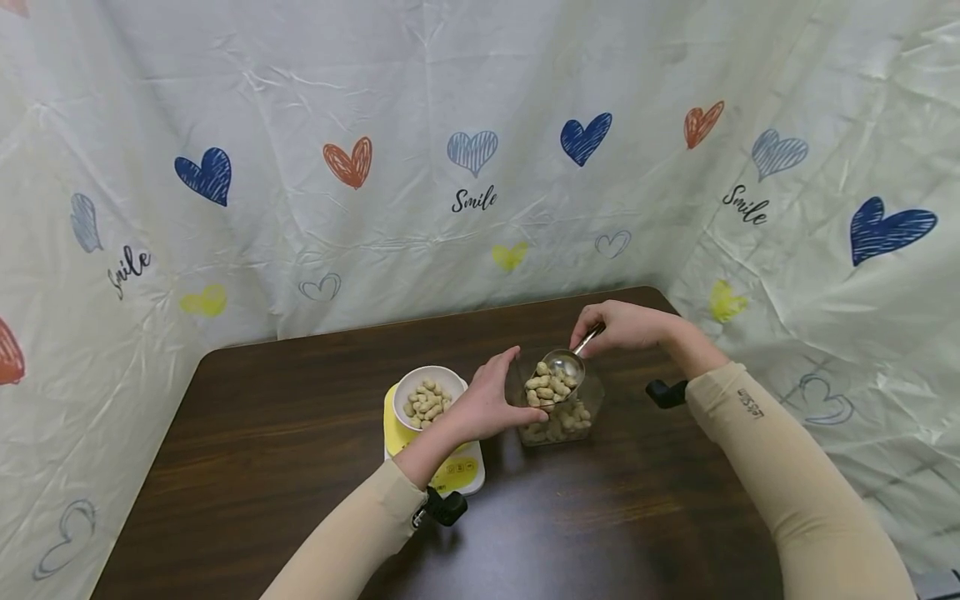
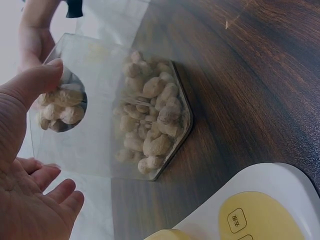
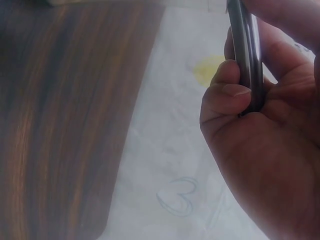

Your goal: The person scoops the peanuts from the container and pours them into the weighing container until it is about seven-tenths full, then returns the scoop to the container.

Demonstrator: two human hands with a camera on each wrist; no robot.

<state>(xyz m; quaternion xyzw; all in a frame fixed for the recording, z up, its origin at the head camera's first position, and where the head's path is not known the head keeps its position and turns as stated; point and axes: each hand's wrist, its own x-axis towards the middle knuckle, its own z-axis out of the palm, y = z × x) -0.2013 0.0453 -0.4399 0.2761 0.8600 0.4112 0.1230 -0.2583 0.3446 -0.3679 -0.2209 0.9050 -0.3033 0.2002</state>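
Observation:
My right hand (image 1: 626, 323) grips the handle of a metal scoop (image 1: 588, 339), fingers wrapped round it in the right wrist view. The scoop's round bowl is heaped with peanuts in their shells (image 1: 550, 385) and sits at the top of a clear plastic container (image 2: 95, 155). More peanuts (image 2: 150, 120) lie in the container's lower part. My left hand (image 1: 483, 404) holds the container from the left, thumb at the near wall and fingers spread along the side. Through the clear wall, the left wrist view shows the loaded scoop just beyond my thumb.
Left of the container, a white bowl (image 1: 401, 398) with some peanuts stands on a yellow and white kitchen scale (image 1: 459, 477). My left forearm passes over part of the scale. The dark wooden table (image 1: 300, 450) is bordered at the back and right by a white curtain (image 1: 405, 275) printed with hearts.

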